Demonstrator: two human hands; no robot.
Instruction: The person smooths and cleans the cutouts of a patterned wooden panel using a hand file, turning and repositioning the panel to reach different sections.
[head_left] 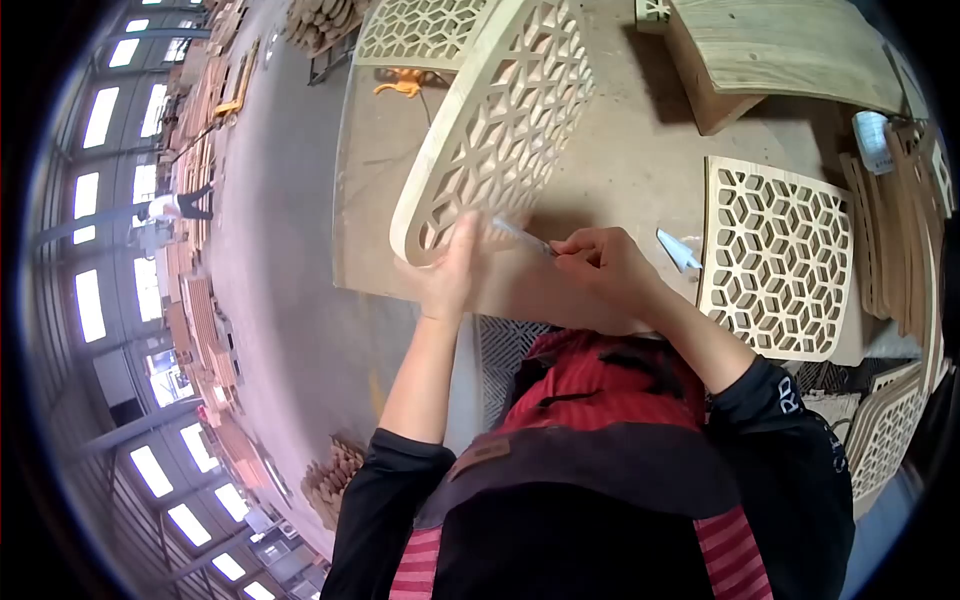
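A pale wooden lattice panel [500,140] with a rounded rim stands tilted on edge on the work table [620,190]. My left hand [450,270] is closed on its near lower corner, thumb on the lattice side; the hand is slightly blurred. In my right hand [608,268] a thin, pale bluish stick-like tool [518,234] is pinched, its far end pointing at the lattice near my left thumb. Whether the tip touches the wood I cannot tell. Right of that hand lies a light blue folded piece [680,250], perhaps abrasive paper.
A flat lattice panel [778,260] lies at the right, with stacked curved wooden pieces [885,230] and a pale blue roll [873,142] beyond. A curved wooden board [790,50] stands at the back right. An orange tool [402,82] lies back left. A distant person [175,207] stands across the hall.
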